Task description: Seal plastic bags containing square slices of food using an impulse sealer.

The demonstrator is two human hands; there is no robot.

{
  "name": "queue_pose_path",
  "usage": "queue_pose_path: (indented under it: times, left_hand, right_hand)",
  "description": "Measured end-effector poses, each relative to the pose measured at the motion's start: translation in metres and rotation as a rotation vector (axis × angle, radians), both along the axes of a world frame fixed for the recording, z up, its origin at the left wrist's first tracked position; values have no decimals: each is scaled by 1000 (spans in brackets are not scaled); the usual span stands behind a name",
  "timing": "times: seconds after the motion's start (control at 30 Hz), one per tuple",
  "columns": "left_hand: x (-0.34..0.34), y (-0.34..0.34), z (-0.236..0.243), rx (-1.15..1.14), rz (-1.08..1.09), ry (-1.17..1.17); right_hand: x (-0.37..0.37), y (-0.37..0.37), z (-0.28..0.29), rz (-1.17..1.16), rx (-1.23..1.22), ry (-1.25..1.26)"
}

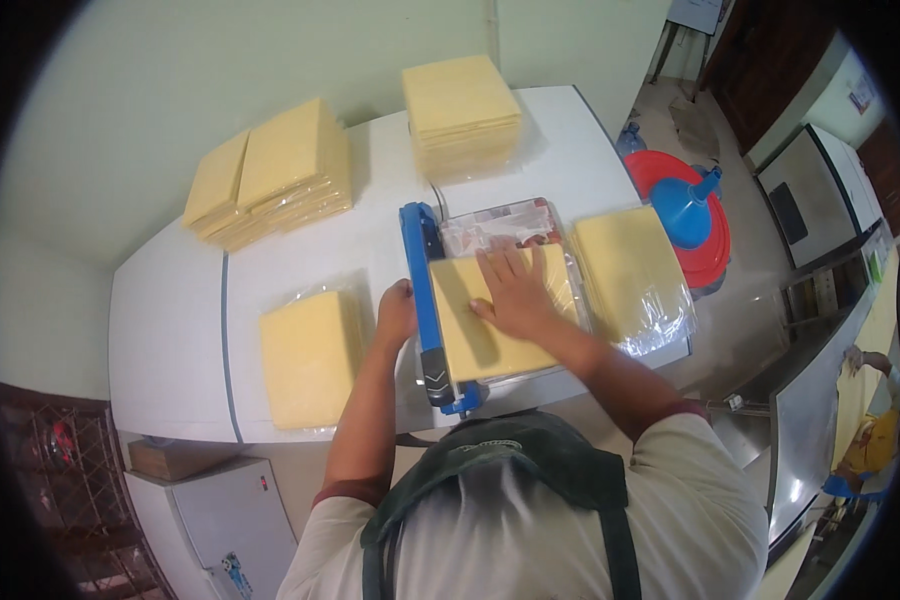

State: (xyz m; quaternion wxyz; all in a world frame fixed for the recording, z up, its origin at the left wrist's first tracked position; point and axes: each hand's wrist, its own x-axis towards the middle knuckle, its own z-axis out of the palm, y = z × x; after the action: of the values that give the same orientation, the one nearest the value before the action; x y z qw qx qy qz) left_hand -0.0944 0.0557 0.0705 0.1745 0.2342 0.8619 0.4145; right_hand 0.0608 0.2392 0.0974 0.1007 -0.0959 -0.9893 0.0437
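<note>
My right hand lies spread on a yellow sheet stack just right of a long blue bag sealer. My left hand is closed at the left side of the sealer; what it holds, if anything, is hidden. Under the upper part of the yellow stack is a printed tray or pad. Bagged yellow sheets lie to the right, and another bagged stack lies at the left of my left arm.
The white table carries more yellow stacks at the back. Right of it are a blue funnel on a red round lid and a white appliance. A co-worker's hand is at far right.
</note>
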Motion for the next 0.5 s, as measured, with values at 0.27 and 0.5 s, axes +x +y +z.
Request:
queue_pose_path:
  times: [0.27, 0.5]
  left_hand:
    - [80, -59, -8, 149, 62, -63]
    - [120, -108, -22, 117, 128, -624]
  right_hand:
    - [56, 31, 2, -47, -79, -75]
    - [98, 31, 31, -555, -302, 77]
